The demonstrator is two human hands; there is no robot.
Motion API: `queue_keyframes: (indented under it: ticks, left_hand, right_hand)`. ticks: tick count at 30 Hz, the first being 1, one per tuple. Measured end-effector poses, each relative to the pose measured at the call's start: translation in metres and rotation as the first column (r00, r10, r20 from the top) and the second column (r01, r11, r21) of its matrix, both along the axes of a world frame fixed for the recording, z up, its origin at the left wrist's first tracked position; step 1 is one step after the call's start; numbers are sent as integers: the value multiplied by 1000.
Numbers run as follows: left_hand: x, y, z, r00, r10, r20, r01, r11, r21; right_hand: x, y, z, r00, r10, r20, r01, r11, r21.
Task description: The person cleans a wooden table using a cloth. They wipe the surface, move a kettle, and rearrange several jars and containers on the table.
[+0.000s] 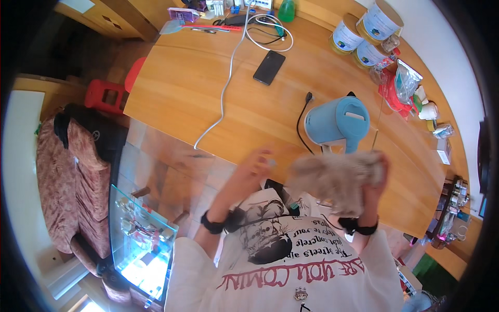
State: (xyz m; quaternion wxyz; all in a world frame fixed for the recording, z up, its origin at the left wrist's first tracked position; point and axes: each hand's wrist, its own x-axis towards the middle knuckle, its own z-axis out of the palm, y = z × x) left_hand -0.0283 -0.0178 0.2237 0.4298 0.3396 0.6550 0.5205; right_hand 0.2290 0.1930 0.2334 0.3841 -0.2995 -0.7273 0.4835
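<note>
My right hand (378, 177) grips a crumpled beige-brown cloth (331, 179), blurred by motion, above the table's near edge. To the left, my left hand (257, 165) is raised near the same edge, apart from the cloth. Its fingers look loosely bent and apart, and blur hides fine detail; a small pale patch by the fingertips is unclear. A light-blue electric kettle (331, 121) stands on the wooden table (179, 89) just beyond the cloth, its handle towards me. Beside it lies a black cord with a plug (309, 97).
A black smartphone (269, 67) and a white cable (224, 93) lie farther back. Labelled cans (376, 23) are stacked at the back right, with plastic bags (407, 82) nearby. Left of the table are a red stool (105, 95), a glass-topped case (142, 241) and a sofa (74, 187).
</note>
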Motion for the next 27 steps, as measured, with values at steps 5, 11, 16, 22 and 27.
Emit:
queue_keyframes:
  ticks: [5,11,16,22,27]
  left_hand:
    - [-86,-81,-124,790,379,-482,-581,713,-392]
    - [-135,-142,-276,687,289,-666,-667,615,-421]
    - [-140,-130,-288,723,687,-71,-688,708,-156]
    - [-123,-120,-216,783,385,-488,-606,650,-459]
    - [-130,-138,-193,745,294,-599,-609,667,-430]
  right_hand:
    - [-24,33,101,676,-546,-494,709,664,236]
    - [-40,72,41,819,-460,342,213,798,564]
    - [-56,55,13,843,-318,435,99,885,454]
    - [-59,49,24,842,-438,316,269,847,458]
    - [-70,43,30,900,-421,111,241,695,677]
